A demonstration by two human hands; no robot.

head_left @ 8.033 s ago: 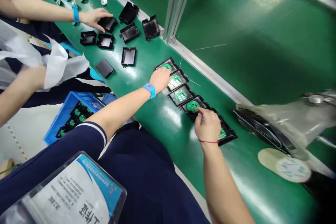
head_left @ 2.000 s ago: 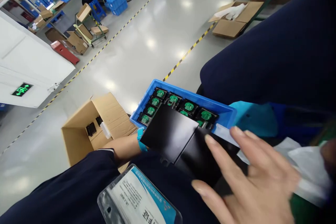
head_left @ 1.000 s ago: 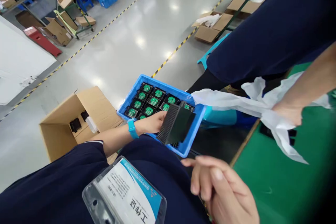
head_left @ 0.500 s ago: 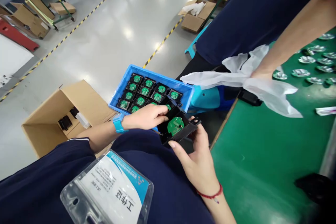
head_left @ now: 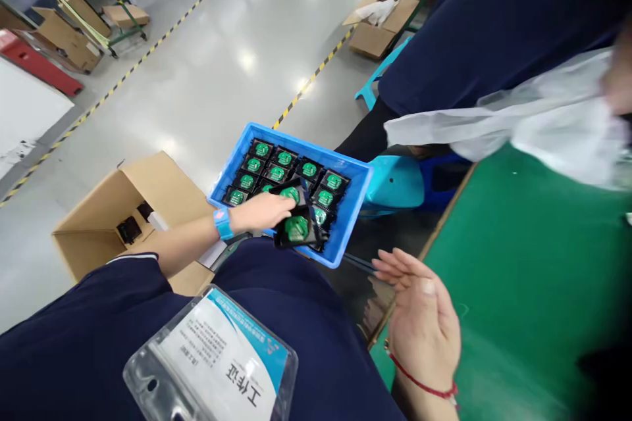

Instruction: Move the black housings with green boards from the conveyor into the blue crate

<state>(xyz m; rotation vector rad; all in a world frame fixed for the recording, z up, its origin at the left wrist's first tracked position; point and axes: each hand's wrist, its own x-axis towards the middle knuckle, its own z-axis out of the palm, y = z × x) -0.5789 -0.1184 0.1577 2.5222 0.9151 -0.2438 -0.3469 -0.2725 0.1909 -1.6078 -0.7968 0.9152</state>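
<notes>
My left hand (head_left: 261, 212), with a blue watch band at the wrist, is closed on a black plastic housing (head_left: 297, 229) with a round green circuit board in it. It holds the housing over the near edge of a blue bin (head_left: 351, 214). Beneath the fingers a second black piece with a green board (head_left: 290, 194) overlaps it; I cannot tell whether that one is gripped too. Rows of similar black housings fill much of the bin. My right hand (head_left: 419, 306), wearing a red cord bracelet, is held palm up with fingers stretched out and nothing in it, beside the green table edge.
An open cardboard box (head_left: 89, 237) with a few black parts stands at the left. The green table (head_left: 523, 256) lies at right. Another person's dark-clothed leg (head_left: 474, 39) and white plastic bag (head_left: 533, 125) are at the upper right, near a turquoise stool (head_left: 395, 181).
My right hand has let go of the black housing and moved right, opening. The left hand has brought it over the bin. The other person's hand and white bag have moved right.
</notes>
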